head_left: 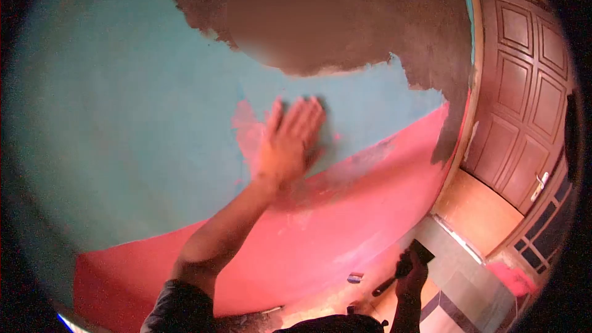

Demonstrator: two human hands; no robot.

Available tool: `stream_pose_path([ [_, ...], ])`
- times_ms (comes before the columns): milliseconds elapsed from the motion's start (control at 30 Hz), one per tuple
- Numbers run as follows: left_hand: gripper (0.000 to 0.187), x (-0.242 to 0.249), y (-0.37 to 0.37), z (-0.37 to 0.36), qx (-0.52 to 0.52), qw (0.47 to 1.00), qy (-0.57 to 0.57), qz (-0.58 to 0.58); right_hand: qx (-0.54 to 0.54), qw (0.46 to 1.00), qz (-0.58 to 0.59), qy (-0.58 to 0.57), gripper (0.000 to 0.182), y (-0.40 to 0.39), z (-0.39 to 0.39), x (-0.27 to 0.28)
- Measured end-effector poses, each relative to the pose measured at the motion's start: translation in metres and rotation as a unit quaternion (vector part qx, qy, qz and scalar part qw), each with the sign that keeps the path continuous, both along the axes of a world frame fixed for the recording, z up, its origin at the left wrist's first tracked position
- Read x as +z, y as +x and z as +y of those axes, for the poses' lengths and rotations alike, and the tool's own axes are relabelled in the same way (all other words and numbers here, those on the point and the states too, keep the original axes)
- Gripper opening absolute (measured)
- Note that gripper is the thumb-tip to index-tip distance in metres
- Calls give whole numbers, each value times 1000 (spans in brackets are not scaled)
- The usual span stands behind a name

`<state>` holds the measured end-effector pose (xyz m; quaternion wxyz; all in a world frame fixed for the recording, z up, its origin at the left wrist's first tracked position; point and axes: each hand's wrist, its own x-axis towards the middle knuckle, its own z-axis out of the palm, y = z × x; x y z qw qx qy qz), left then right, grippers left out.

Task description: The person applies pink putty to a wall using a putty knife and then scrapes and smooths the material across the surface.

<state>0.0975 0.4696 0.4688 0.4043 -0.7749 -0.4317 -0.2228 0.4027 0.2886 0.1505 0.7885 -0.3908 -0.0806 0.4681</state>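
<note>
My left hand [288, 137] lies flat against the wall, fingers stretched out and a little blurred by motion. It covers part of the blue paint [154, 117], beside a small pink patch [248, 129] and just above the pink lower band [345, 228]. Low on the right, my right hand [412, 277] is closed around a dark scraper [423, 250]. The flat blade points up and the handle sticks out at the lower left. Shadow hides the finer detail of that grip.
Above the blue paint spreads a large brown bare area [370, 18] with ragged edges. A brown panelled door [524, 86] with a handle stands at the right. Below are a tiled floor [456, 259], a small box-like item [355, 277] and a pink cloth-like heap [512, 279].
</note>
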Motion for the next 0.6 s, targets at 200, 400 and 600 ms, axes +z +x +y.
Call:
stream_pose_path([
  [200, 84, -53, 46, 43, -25, 996, -12, 89, -60, 998, -7, -16, 15, 76, -7, -30],
  [400, 85, -18, 28, 4, 43, 998, -11, 55, -20, 999, -21, -19, 31, 116, 9, -81],
  [600, 99, -34, -18, -24, 202, 950, 83, -224, 38, 896, -437, 69, 64, 99, 63, -37],
])
